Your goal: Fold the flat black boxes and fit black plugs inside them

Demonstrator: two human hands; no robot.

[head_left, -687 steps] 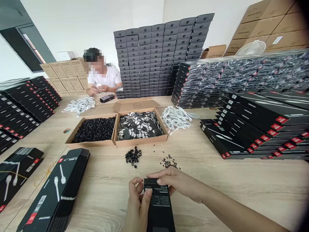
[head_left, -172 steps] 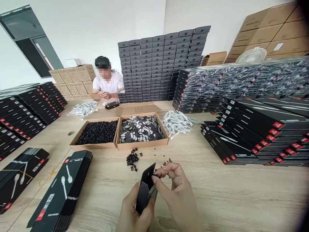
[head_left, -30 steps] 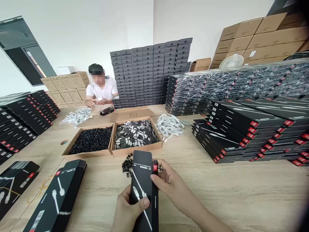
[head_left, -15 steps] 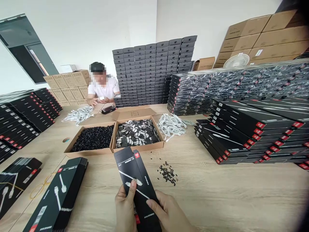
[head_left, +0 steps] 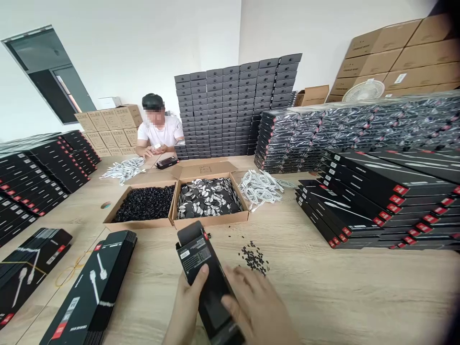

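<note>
Black cardboard fills the bottom middle of the head view: a long, slim black box (head_left: 215,292) is held aslant above the pale wood-grained table (head_left: 341,297). A flap stands raised at its far end, next to a small red patch. Its upturned face carries a white label and a block of pale print, both too small to read.

The left hand (head_left: 187,304) is closed around the box's left side, thumb flat on the printed face, fingers mostly hidden. The right hand (head_left: 260,309) is blurred, fingers half spread, thumb over the box's right edge; whether it grips anything cannot be told.

Just beyond the right hand lies a scatter of tiny black pieces (head_left: 253,258). Farther off, 2 shallow brown cardboard trays stand side by side: the left tray (head_left: 140,224) full of small black pieces, the right tray (head_left: 212,220) full of flat, round black-and-white pieces. White cables (head_left: 260,187) are heaped beside the latter.

On the left, a bundle of flat black cartons (head_left: 82,287) shows 2 white cable plugs, a red block and pale lettering, unclear at this size. Stacked black boxes (head_left: 377,191) on the right bear red labels, also illegible. Behind, large brown cartons (head_left: 381,62) carry dark print and a white sticker, both blurred. Across the table sits a person in a white shirt (head_left: 160,130).
</note>
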